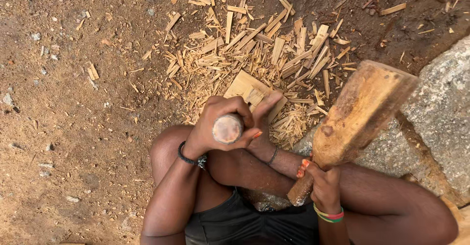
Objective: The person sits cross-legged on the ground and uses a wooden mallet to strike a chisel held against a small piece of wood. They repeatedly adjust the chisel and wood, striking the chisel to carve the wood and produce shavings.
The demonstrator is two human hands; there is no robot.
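Observation:
My left hand [210,127] is closed around a round wooden shaft [227,128] that I see end-on, held upright over a flat pale piece of wood [243,85] on the ground. My foot [265,109] rests on the near edge of that piece, right beside the shaft. My right hand [323,182] grips the thin handle of a heavy wooden mallet [362,111], whose thick head is raised to the right of the shaft and apart from it. What lies at the shaft's lower end is hidden by my hand.
A heap of pale wood chips and splinters [274,49] spreads over the brown dirt beyond the flat piece. A large grey rock [440,108] stands at the right, behind the mallet. Small stones dot the dirt [73,103] at the left.

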